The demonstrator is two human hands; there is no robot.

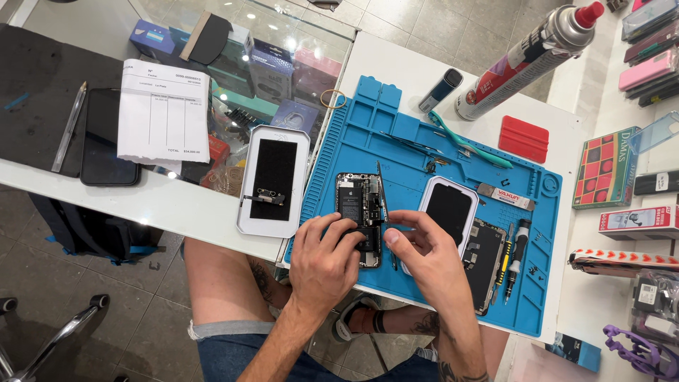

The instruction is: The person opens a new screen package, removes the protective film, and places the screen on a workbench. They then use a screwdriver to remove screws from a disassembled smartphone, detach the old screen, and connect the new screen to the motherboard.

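We see the white surface carrying a blue mat, and on it the opened phone. Our left hand presses its lower end; our right hand pinches tweezers. A slip could tear a cable.

A tall spray can with a red cap lies at upper right; a white printed receipt and a dark flat phone rest upper left.
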